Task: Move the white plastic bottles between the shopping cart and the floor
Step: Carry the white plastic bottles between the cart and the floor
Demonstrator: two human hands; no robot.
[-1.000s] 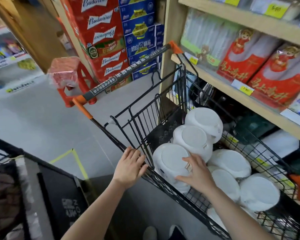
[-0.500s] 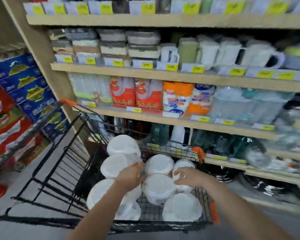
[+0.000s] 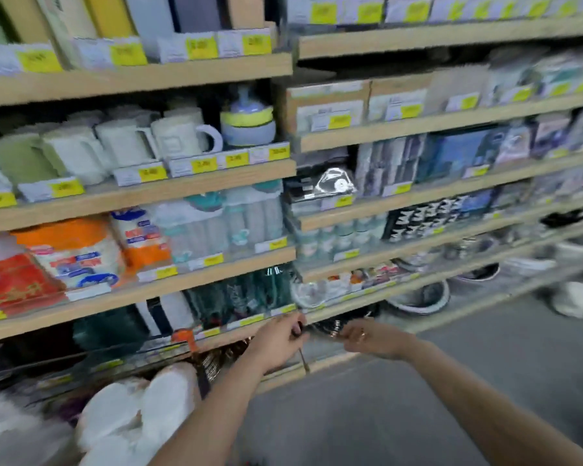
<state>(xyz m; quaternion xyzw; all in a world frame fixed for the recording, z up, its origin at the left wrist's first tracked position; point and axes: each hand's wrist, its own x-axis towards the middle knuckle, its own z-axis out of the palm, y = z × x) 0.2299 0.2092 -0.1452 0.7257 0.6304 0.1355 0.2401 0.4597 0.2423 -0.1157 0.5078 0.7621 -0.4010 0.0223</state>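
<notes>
The view is smeared by motion. Several white plastic bottles lie bunched at the lower left, inside the shopping cart, of which only an orange corner piece and dark blurred wires show. My left hand reaches forward past the bottles toward the lowest shelf edge, fingers curled, with a thin dark line by its fingertips. My right hand is a short way to its right, fingers bent toward the left hand. No bottle shows in either hand. What the fingers touch is too blurred to tell.
Wooden store shelves with mugs, packets and yellow price tags fill the view ahead. Grey floor spreads to the right. A white rounded object sits on the floor by the bottom shelf at far right, near dark bowls.
The view has swung right and up along the shelves. Both hands have left the bottles in the cart and moved forward and right, toward the bottom shelf.
</notes>
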